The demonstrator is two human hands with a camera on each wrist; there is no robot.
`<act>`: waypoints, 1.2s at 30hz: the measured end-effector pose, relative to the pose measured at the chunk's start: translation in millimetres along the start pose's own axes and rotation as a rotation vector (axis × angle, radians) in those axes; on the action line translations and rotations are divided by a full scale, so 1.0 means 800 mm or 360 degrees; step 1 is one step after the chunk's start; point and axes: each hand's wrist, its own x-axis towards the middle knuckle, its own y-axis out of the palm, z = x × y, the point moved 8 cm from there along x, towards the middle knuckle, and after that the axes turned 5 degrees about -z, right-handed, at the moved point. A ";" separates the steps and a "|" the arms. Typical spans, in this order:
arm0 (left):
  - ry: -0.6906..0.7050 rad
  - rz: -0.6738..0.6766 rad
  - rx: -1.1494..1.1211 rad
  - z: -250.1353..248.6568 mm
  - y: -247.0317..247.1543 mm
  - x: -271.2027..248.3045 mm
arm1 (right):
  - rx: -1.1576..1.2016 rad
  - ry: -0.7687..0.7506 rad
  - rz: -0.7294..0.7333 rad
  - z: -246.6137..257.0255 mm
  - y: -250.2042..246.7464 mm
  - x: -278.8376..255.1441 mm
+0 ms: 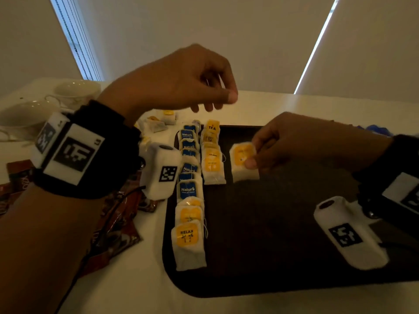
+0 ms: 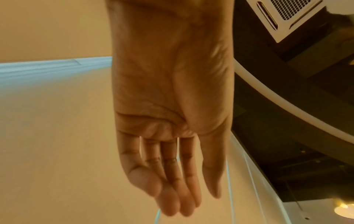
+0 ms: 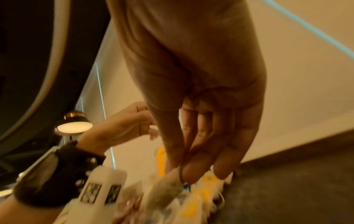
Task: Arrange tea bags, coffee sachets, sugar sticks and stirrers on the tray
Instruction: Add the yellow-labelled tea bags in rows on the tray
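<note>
A dark tray [image 1: 272, 223] lies on the white table. Along its left side run two columns of tea bags: a long one [image 1: 189, 191] with blue and yellow tags, and a shorter yellow-tagged one [image 1: 212, 155] beside it. My right hand [image 1: 251, 159] pinches a yellow-tagged tea bag [image 1: 243, 160] just right of the short column, low over the tray. In the right wrist view, thumb and fingers of the right hand [image 3: 182, 168] clamp the tea bag [image 3: 168, 181]. My left hand [image 1: 217, 98] hovers above the columns' far end, fingers relaxed; the left hand [image 2: 172, 189] is empty.
Brown coffee sachets [image 1: 113, 223] lie on the table left of the tray. Loose tea bags [image 1: 158, 123] sit behind them. White cups [image 1: 74, 89] and a saucer [image 1: 25, 114] stand at the back left. Something blue [image 1: 376, 129] shows behind the tray's far right.
</note>
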 end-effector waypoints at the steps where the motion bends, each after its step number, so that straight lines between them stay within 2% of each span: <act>1: -0.0014 -0.0065 -0.0018 0.006 -0.007 0.000 | -0.0052 0.0080 0.0104 -0.006 0.013 0.001; 6: -0.0108 -0.0253 -0.0034 0.039 -0.029 -0.002 | -0.0066 0.0248 0.0339 -0.016 0.054 0.013; 11: -0.0053 -0.0359 -0.0057 0.032 -0.048 -0.006 | -0.0003 0.0339 0.0471 -0.014 0.072 0.020; 23: -0.0096 -0.0587 0.0032 0.049 -0.099 -0.029 | 0.0213 0.0461 0.0445 -0.012 0.066 0.027; 28: -0.0147 -0.0649 0.0007 0.068 -0.121 -0.038 | 0.0198 0.0419 0.0366 -0.009 0.064 0.032; 36: -0.0155 -0.0669 -0.0083 0.077 -0.135 -0.048 | 0.0356 0.0545 0.0182 -0.008 0.058 0.039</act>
